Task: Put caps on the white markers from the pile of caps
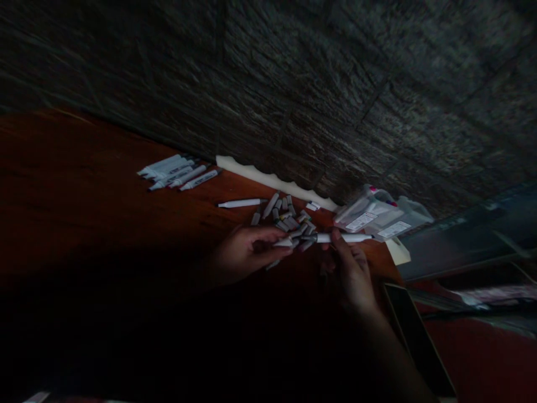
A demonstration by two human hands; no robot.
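Observation:
The scene is dim. My left hand is closed in a pinch on a small white marker cap at the edge of a heap of loose caps. Just to the right, my right hand is wrapped round a white marker, which lies level with its tip pointing left toward the cap. The two hands are close together over the reddish-brown table.
A row of several white markers lies at the back left, and a single marker lies nearer the heap. A clear plastic case stands at the back right against the dark stone wall. A dark flat object lies by my right forearm.

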